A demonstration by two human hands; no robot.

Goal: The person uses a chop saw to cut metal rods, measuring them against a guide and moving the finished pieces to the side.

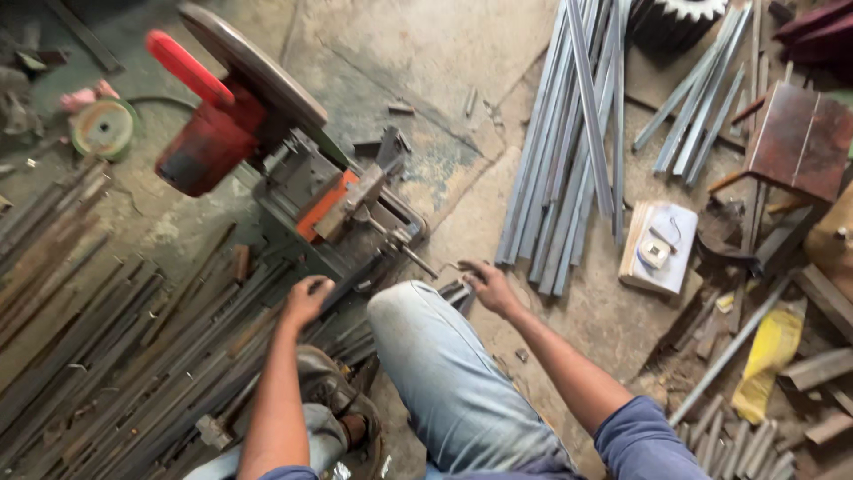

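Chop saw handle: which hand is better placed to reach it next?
Probably the left. The left hand grips a dark metal bar just below the chop saw, on the side of its red handle. The right hand sits farther right, by the vise crank.
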